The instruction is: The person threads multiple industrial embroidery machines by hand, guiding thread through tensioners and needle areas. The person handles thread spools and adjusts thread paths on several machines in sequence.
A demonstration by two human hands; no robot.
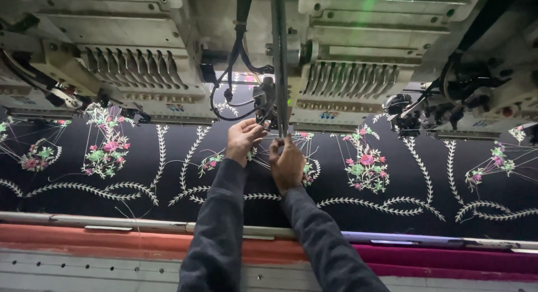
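Note:
My left hand [243, 139] reaches up to the dark fittings [264, 104] between two embroidery heads, fingertips pinched together at a small part there. My right hand [287, 163] is beside it, fingers closed around the lower end of a thin vertical bar [280, 62] that hangs down from the machine; a fine thread may run between the fingers, too thin to tell. Both arms wear dark grey sleeves [218, 230]. Under the hands lies black fabric [140, 163] stitched with white leafy vines and pink and green flowers [365, 166].
Cream embroidery heads with rows of needle bars sit at upper left [131, 68] and upper right [350, 82]. Black cables [238, 51] hang between them. A red frame rail [95, 241] and magenta cloth edge [448, 258] run along the near side.

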